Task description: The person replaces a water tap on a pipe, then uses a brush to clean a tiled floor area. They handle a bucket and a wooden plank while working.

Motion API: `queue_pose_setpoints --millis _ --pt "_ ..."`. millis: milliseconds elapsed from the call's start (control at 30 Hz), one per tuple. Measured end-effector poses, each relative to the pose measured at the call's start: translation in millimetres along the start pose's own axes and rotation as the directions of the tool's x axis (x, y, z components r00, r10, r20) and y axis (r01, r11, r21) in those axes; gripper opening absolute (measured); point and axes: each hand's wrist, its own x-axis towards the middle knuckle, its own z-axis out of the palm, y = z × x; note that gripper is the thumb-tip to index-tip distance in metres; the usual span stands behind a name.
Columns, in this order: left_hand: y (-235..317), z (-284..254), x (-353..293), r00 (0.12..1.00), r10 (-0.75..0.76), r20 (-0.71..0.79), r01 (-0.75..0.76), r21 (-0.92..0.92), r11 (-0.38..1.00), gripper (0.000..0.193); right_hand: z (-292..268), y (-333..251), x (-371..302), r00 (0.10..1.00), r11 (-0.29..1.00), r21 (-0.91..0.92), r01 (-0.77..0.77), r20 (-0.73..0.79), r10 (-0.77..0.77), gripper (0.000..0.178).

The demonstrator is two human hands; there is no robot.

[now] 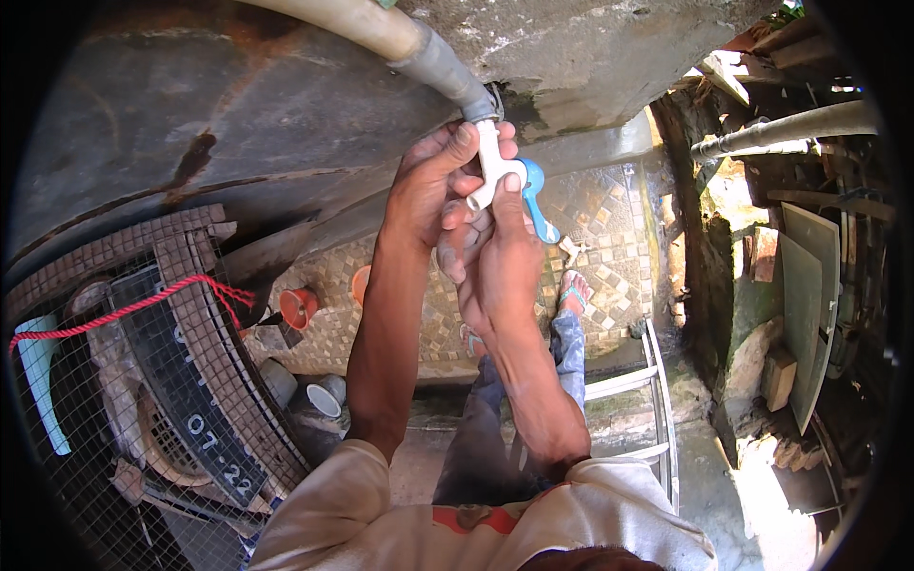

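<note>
A white plastic tap (490, 157) with a blue lever handle (539, 205) sits at the end of a grey pipe fitting (446, 71). My left hand (430, 181) grips the tap's body from the left, its thumb along the neck and fingertips showing behind. My right hand (500, 257) is closed on the tap lower down, with the thumb pressed beside the blue handle. The spout points down toward my left palm. Whether the tap's thread is fully inside the fitting cannot be made out.
A tiled floor (609, 257) lies below, with a pale tap-like piece (571, 249) near my foot. An orange pot (299, 307) stands at left, by wire mesh (105, 457) and a red rope (124, 312). A metal ladder (657, 381) and leaning boards (809, 305) are at right.
</note>
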Motion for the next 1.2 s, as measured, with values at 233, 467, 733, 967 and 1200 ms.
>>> queue_pose_setpoints --millis 233,467,733,967,1200 --pt "-10.6 3.2 6.4 0.997 0.068 -0.027 -0.069 -0.078 0.995 0.042 5.5 -14.0 -5.4 0.980 0.965 0.174 -0.198 0.010 0.199 0.043" --pt "-16.6 3.3 4.6 0.984 0.168 -0.062 -0.174 -0.122 0.977 0.030 -29.9 -39.2 -49.4 0.661 -0.094 -0.804 0.588 0.544 -0.517 0.044" --pt "-13.1 13.2 3.2 0.980 0.167 -0.107 -0.176 -0.084 0.981 0.041 -25.3 -52.8 7.0 0.595 -0.561 -0.704 0.437 0.693 -0.407 0.049" --pt "-9.2 7.7 4.3 0.981 0.191 -0.035 -0.192 -0.059 0.980 0.038 -38.3 -41.0 23.3 0.537 -0.285 -0.728 0.623 0.663 -0.522 0.030" --pt "-7.4 -2.8 5.7 0.986 0.164 0.014 -0.164 -0.024 0.986 0.041 -29.3 -36.4 15.4 0.909 0.557 -0.750 0.358 0.143 -0.392 0.023"
